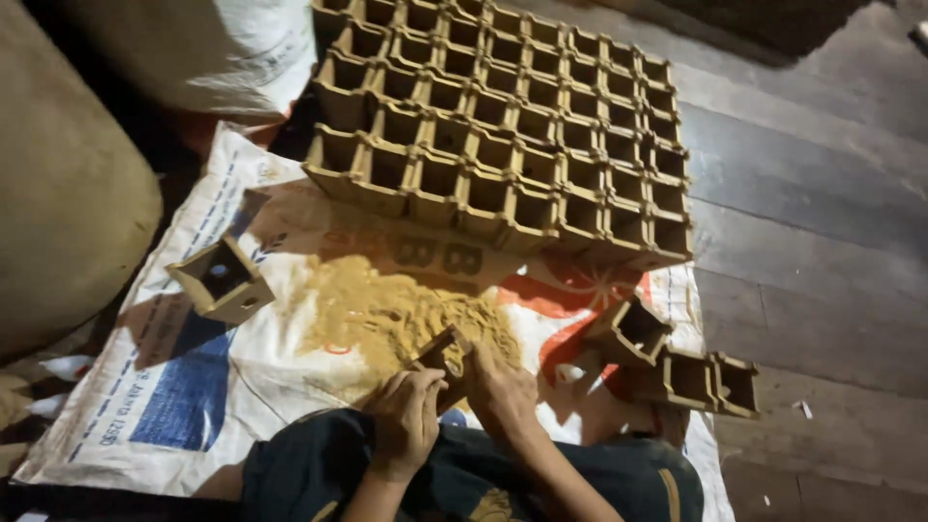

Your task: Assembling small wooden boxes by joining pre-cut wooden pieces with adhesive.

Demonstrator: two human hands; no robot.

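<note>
My left hand and my right hand both grip one small square cardboard box, held tilted over the near edge of a pile of yellow-brown powder. The powder lies on a white woven sack spread on the floor. Behind the pile stands a large block of several open square boxes, packed in rows. My knees in dark cloth show at the bottom.
One empty box sits alone at the left on the sack. Three more empty boxes stand at the right. Big filled sacks rise at the left. Dark wooden floor planks run to the right.
</note>
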